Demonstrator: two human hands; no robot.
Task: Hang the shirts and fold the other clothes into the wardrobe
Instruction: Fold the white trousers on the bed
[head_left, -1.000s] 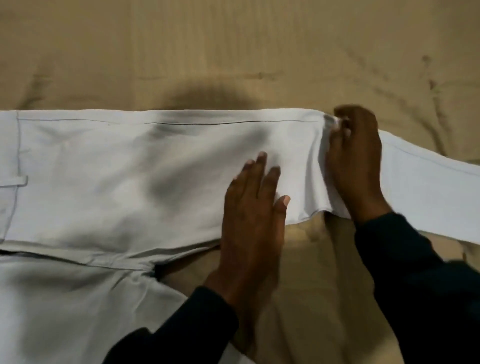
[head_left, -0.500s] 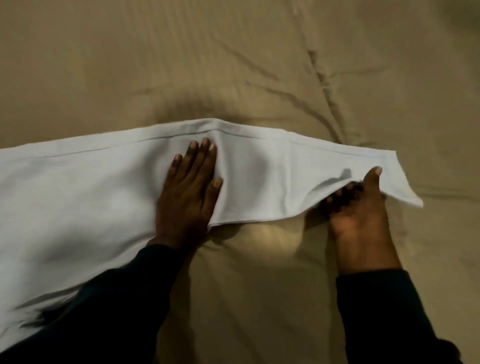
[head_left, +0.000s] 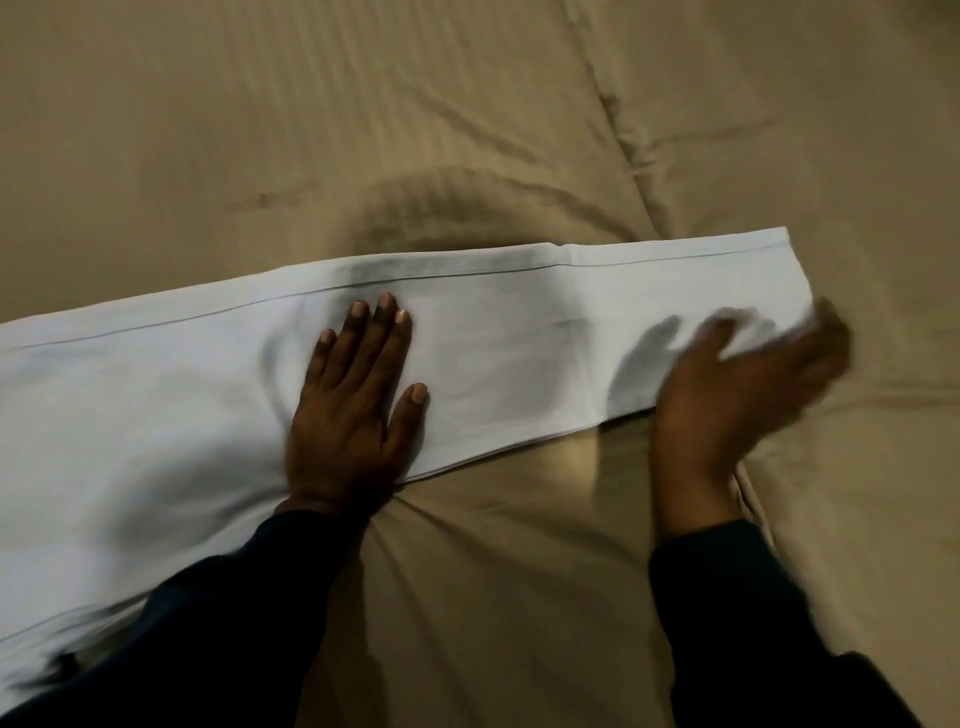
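White trousers (head_left: 519, 343) lie stretched across a tan bed sheet (head_left: 415, 130), one leg running from the left edge to its hem at the right. My left hand (head_left: 358, 400) presses flat on the leg near its middle, fingers straight and spread. My right hand (head_left: 737, 384) is blurred with motion over the leg's hem end at the right, its fingers loosely extended above the cloth with nothing gripped. Dark sleeves cover both forearms.
The tan sheet is creased, with a deep fold (head_left: 623, 135) running from the top right down toward the trouser hem. The rest of the trousers (head_left: 62, 519) bunches at the lower left, partly under my left sleeve.
My right hand let go of the hem it was lifting, and the leg end now lies flat. My left hand stays pressed on the leg. The view has shifted toward the hem.
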